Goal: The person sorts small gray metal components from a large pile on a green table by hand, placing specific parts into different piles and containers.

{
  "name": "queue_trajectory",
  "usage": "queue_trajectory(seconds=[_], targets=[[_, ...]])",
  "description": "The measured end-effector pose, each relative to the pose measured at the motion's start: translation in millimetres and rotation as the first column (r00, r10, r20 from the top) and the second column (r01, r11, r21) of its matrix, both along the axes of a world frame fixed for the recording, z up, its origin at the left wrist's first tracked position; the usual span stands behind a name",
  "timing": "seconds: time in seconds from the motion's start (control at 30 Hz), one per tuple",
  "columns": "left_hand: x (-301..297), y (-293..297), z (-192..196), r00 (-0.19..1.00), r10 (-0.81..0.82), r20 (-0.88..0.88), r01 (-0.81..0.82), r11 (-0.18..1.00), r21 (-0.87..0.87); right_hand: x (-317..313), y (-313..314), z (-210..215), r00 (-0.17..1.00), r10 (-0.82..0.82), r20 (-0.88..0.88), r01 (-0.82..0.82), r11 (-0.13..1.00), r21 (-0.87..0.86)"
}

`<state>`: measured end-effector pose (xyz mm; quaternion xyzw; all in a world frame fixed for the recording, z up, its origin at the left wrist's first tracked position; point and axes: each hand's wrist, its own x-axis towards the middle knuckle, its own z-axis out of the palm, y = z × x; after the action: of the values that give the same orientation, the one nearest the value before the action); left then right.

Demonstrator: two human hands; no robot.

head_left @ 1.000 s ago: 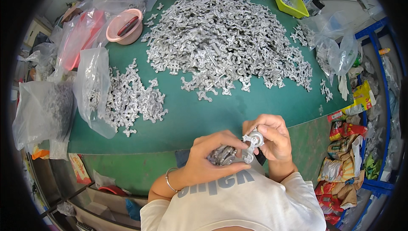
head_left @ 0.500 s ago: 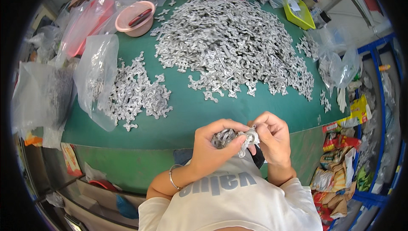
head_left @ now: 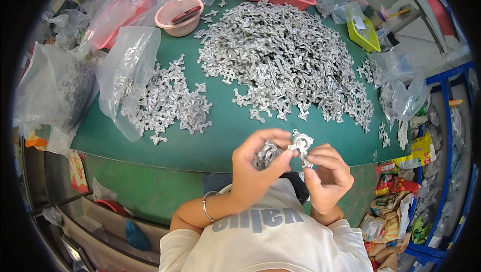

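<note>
My left hand (head_left: pixel 258 164) is curled around a small cluster of silvery metal castings (head_left: pixel 267 155) in its palm. Its thumb and forefinger tips meet the edge of a single lobed metal casting (head_left: pixel 301 143), which stands up between my two hands above the table's front edge. The fingertips and thumb of my right hand (head_left: pixel 328 176) close on the lower end of that same casting. Farther off, a large heap of like castings (head_left: pixel 280 56) covers the middle of the green table (head_left: pixel 228 139). A smaller pile of castings (head_left: pixel 173 101) lies to its left.
Clear plastic bags (head_left: pixel 131 66) stand at the left, one leaning on the small pile. A pink bowl (head_left: pixel 183 29) with a red-handled tool, a pink tray (head_left: pixel 300 2) of parts and a yellow-green basket (head_left: pixel 368 39) sit behind. Blue shelving (head_left: pixel 443 96) rises at the right.
The single casting has been raised and now stands more upright and in plainer sight between my hands. My right hand has dropped lower and its fingers have loosened. The view has shifted slightly.
</note>
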<state>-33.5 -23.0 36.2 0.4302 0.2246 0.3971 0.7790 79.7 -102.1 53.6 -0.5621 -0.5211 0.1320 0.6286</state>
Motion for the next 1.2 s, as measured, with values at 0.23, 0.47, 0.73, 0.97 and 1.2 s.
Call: queue_trajectory(seconds=[0.23,0.47,0.73,0.97,1.2], targets=[[-3,10,1,0.975,-0.203,0.096,0.208,0.977,-0.053,10,-9,7,0.984,0.100,-0.145,-0.102,0.995,-0.005],[-2,10,3,0.958,-0.263,0.117,0.281,0.944,-0.172,15,-12,13,0.989,0.142,-0.035,-0.141,0.990,0.026],[-1,10,2,0.949,-0.278,0.148,0.299,0.943,-0.146,18,-14,15,0.989,0.143,0.041,-0.144,0.989,0.030],[-4,11,1,0.955,-0.290,0.063,0.293,0.954,-0.057,17,-14,16,0.982,0.162,0.100,-0.165,0.986,0.021],[-6,10,3,0.958,-0.286,-0.004,0.285,0.958,-0.029,16,-14,15,0.980,0.173,0.103,-0.177,0.983,0.038]])
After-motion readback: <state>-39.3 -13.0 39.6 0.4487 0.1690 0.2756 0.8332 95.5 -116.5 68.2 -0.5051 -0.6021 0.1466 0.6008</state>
